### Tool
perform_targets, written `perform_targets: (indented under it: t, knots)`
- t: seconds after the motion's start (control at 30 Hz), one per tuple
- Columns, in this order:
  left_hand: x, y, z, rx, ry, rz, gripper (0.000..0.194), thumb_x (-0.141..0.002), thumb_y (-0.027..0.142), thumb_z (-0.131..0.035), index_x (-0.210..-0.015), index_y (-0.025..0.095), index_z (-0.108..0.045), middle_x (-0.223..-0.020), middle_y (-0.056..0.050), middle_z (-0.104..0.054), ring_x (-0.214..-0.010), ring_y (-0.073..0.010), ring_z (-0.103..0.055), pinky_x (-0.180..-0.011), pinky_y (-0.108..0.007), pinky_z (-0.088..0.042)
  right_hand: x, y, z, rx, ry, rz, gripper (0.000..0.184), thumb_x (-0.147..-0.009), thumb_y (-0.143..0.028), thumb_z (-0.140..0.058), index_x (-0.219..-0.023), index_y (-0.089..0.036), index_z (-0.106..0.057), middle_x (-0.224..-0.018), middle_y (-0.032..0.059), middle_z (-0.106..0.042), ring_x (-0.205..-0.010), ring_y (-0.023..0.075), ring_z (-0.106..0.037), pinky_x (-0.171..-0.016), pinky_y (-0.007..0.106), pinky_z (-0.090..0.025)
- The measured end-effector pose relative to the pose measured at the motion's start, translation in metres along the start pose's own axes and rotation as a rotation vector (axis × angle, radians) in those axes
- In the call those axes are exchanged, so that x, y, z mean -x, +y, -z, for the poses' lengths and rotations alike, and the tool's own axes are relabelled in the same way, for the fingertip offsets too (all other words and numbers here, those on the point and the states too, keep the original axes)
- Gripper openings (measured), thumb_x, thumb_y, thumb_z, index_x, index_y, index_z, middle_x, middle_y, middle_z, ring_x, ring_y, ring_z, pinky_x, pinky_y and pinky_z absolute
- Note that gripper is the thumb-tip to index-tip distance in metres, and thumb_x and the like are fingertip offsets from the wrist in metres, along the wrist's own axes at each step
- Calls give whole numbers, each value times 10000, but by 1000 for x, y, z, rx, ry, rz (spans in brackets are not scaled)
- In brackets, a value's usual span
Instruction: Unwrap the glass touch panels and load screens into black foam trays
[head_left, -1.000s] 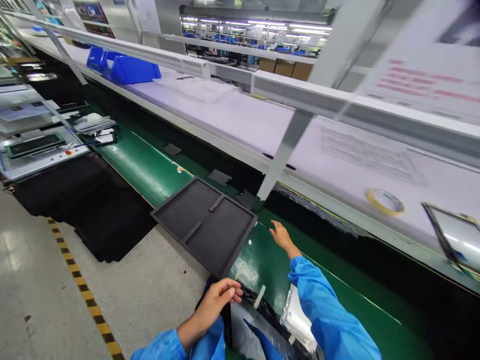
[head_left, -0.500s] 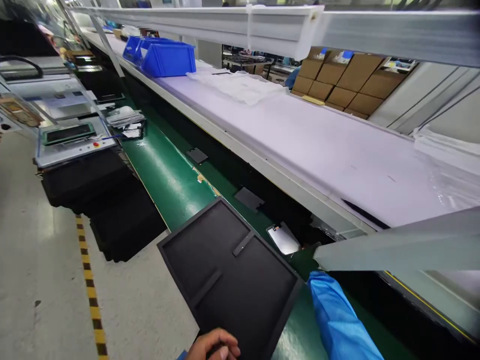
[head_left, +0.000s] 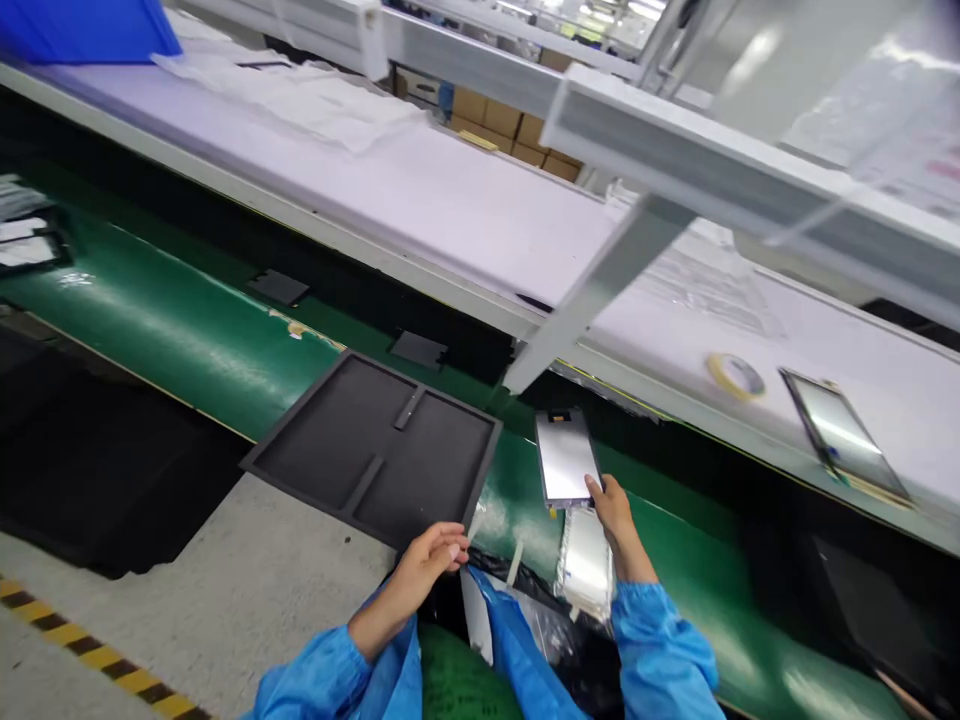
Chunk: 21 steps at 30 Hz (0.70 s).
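My right hand (head_left: pixel 616 515) grips the lower edge of a flat screen panel (head_left: pixel 568 455) with a silver-white back and an orange patch at its top. The panel is held over the green bench, beside a stack of clear-wrapped white panels (head_left: pixel 586 560). Near the front corner of a black tray (head_left: pixel 427 470), my left hand (head_left: pixel 431 560) has its fingers loosely bent and a little apart from the thumb. Nothing shows in it. The tray has low rims and two short divider bars, with no panel inside.
A white raised shelf (head_left: pixel 465 235) runs behind the green bench (head_left: pixel 202 345), with a slanted metal post (head_left: pixel 592 290) in front. On the shelf are a tape roll (head_left: pixel 735 376), a framed screen (head_left: pixel 844 435) and a blue bin (head_left: pixel 82 30). Dark flat plates (head_left: pixel 420 349) lie below it.
The view has swung to the right. My right hand has come into view with the silver-backed screen panel, which lay at the back of the bench before. My left hand stays near the tray.
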<state>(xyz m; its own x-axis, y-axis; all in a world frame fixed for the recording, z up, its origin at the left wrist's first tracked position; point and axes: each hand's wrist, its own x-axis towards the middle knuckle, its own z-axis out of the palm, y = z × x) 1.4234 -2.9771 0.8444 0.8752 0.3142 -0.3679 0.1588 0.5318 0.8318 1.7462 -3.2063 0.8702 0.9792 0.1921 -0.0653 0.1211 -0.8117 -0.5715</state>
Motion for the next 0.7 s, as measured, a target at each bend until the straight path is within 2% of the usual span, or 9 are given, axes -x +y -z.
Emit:
perform_targets:
  t: [0.07, 0.13, 0.23, 0.3, 0.33, 0.4, 0.5, 0.6, 0.7]
  knots:
    - [7, -5, -21, 86, -34, 48, 643, -706, 588, -811, -1179, 180, -660, -1196, -175, -713, -1060, -299, -693, -910, -432, -531, 67, 21, 7, -202, -52, 13, 498, -761, -667, -571, -816, -176, -634, -796, 91, -698, -790, 270, -648, -723, 367, -515]
    - [15, -5, -39, 187, -79, 82, 662, -685, 542, -851, -1209, 189, -653, -1283, -184, -679, -1159, -316, -658, -973, -449, -514, 130, 21, 1, -347, -148, 30, 551, -743, -725, -597, -830, -183, -646, -791, 65, -696, -784, 255, -640, -718, 357, -524]
    - [26, 3, -53, 322, -73, 12, 621, -693, 473, -869, -1196, 170, -669, -1290, -178, -685, -1200, -330, -640, -1036, -460, -487, 195, -12, -19, -451, -329, 114, 537, -829, -698, -577, -965, -189, -676, -895, 70, -722, -873, 253, -664, -781, 342, -545]
    - [31, 13, -44, 407, 41, -88, 569, -713, 456, -856, -1159, 149, -681, -1217, -168, -724, -1159, -335, -664, -1035, -465, -496, 210, -49, -29, -427, -406, 224, 519, -886, -677, -527, -1004, -196, -682, -925, 71, -730, -895, 243, -673, -802, 329, -547]
    - [33, 19, -33, 447, 112, -128, 547, -720, 451, -851, -1140, 143, -685, -1181, -161, -739, -1140, -336, -675, -1031, -466, -504, 209, -72, -32, -395, -423, 286, 511, -910, -665, -497, -1007, -200, -685, -923, 68, -732, -888, 235, -678, -801, 323, -547]
    - [37, 35, -1, 516, 222, -170, 515, -731, 427, -846, -1131, 147, -683, -1156, -146, -752, -1136, -329, -683, -1032, -459, -513, 187, -122, -39, -326, -429, 420, 479, -946, -628, -458, -1026, -215, -687, -939, 60, -738, -872, 220, -691, -797, 319, -552]
    - [44, 65, 63, 594, 321, -179, 502, -733, 365, -852, -1153, 157, -672, -1156, -131, -755, -1139, -314, -688, -1044, -452, -519, 116, -213, -66, -221, -365, 664, 370, -966, -511, -483, -1149, -246, -665, -1100, 66, -732, -978, 219, -701, -879, 344, -557]
    - [48, 98, 129, 657, 401, -158, 554, -721, 320, -863, -1213, 169, -657, -1171, -121, -754, -1167, -310, -678, -1065, -452, -514, 17, -309, -127, 3, -307, 815, 327, -950, -338, -526, -1241, -237, -637, -1195, 87, -711, -1082, 224, -685, -971, 373, -534]
    - [48, 128, 189, 725, 438, -143, 550, -734, 307, -857, -1233, 179, -664, -1231, -121, -734, -1231, -318, -640, -1099, -452, -492, -75, -387, -207, 394, -407, 749, 449, -915, -203, -564, -1363, -186, -566, -1288, 125, -674, -1180, 220, -651, -1044, 349, -488]
